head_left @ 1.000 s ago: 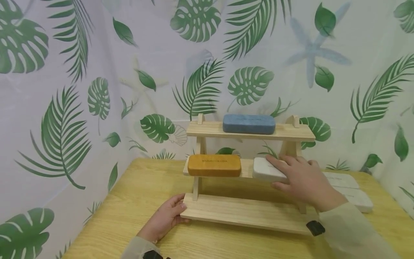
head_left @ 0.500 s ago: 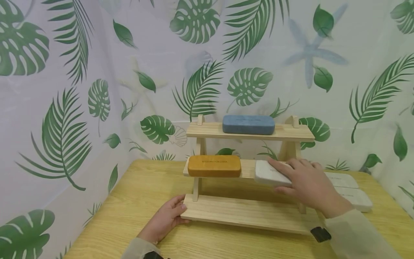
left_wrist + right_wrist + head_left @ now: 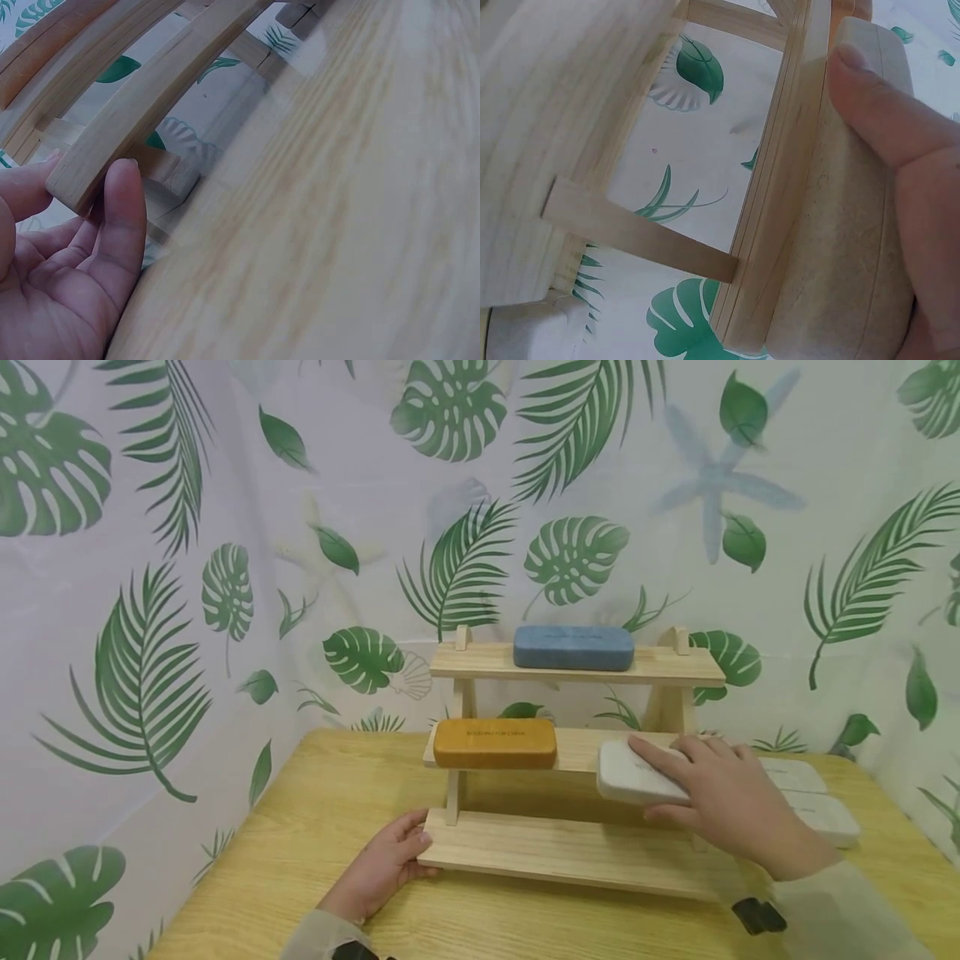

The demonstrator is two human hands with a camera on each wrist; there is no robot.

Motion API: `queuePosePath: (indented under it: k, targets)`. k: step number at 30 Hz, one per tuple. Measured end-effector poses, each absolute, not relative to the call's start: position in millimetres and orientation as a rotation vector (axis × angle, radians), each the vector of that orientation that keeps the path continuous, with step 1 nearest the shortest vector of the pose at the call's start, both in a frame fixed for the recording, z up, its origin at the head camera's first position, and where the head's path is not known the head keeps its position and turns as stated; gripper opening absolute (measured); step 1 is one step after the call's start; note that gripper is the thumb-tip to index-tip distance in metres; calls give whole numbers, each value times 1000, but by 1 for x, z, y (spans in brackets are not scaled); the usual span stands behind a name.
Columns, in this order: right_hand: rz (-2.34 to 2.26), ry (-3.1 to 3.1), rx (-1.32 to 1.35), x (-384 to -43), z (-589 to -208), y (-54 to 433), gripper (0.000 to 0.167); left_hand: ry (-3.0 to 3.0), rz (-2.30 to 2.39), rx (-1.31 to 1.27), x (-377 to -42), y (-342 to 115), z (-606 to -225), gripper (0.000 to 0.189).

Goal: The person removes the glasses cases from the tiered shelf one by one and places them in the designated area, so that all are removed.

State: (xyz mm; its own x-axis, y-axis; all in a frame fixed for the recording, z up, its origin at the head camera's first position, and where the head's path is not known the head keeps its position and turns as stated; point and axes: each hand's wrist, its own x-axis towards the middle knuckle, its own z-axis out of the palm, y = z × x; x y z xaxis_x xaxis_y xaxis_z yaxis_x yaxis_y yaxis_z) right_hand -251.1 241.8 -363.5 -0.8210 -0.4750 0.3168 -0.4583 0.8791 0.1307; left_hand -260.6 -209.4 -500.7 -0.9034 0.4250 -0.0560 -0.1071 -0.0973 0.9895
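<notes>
My right hand grips a white glasses case in front of the right half of the stand's middle shelf. In the right wrist view the thumb lies along one side of the case, close beside a shelf board. The fingers on its far side are mostly hidden there. My left hand holds the left end of the wooden stand's bottom shelf. The left wrist view has that hand with thumb and fingers around the board's end.
An orange glasses case sits on the left of the middle shelf. A blue glasses case lies on the top shelf. Two white cases lie on the wooden table to the right, partly behind my right hand.
My right hand has drawn the white case off the middle shelf, toward me and slightly right and down. The left hand has stayed at the bottom shelf.
</notes>
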Motion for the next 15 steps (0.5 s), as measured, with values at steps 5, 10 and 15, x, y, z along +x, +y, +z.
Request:
queuePosePath:
  k: [5,10,15]
  targets:
    - [-55,-2714,707,-247,-363,247,88,1823,2065,346,-261,-208,-501,64]
    - [-45,-2695,719,-243,-364,253,89,1822,2069,355,-262,-209,-501,64]
    - [-13,-2713,708,-239,-366,258,88,1820,2071,349,-263,-209,-503,63]
